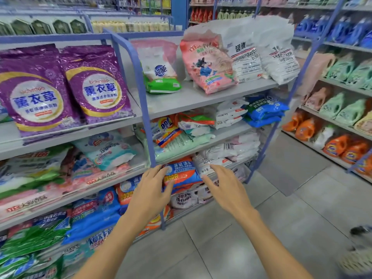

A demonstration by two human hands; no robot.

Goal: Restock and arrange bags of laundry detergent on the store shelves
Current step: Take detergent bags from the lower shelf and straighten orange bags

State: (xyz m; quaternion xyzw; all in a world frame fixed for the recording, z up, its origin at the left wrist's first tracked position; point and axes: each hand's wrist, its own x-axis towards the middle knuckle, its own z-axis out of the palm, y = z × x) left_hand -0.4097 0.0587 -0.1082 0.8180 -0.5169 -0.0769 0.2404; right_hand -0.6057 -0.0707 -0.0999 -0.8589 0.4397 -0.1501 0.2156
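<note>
Grip: neither hand has closed on anything. left hand (152,190) and right hand (225,188) are both spread, fingers nearly straight, flanking the blue-and-orange bag (181,175). Left fingertips and thumb are at its 9 o'clock edge, looks like contact. Right fingertips are at its 3 o'clock, over the neighbouring white bag (205,165); can't confirm contact there. The bag lies flat on a low shelf of the end bay, seemingly on top of others, front end toward the aisle.

Risks, my read:
- The film looks slick and the fill loose. A squeeze from the sides alone would likely let it sag or slide off the front. Thumbs over, fingers under is safer.
- The right hand overlaps the seam, so it could drag the white bag along.
- The pile underneath looks uneven; shoving back hard may push lower bags out.

Edges: blue upright post (148,125) at the bag's 10 o'clock, right behind the left knuckles — easy to bang on a lift. Shelf lip (231,133) above at 12 o'clock sits low, with a green bag (181,143) overhanging it, so headroom is thin — pull out before up. Open room is at 5 o'clock: aisle floor (281,198). Facing shelves with orange jugs (338,147) at 3 o'clock, well apart.
</note>
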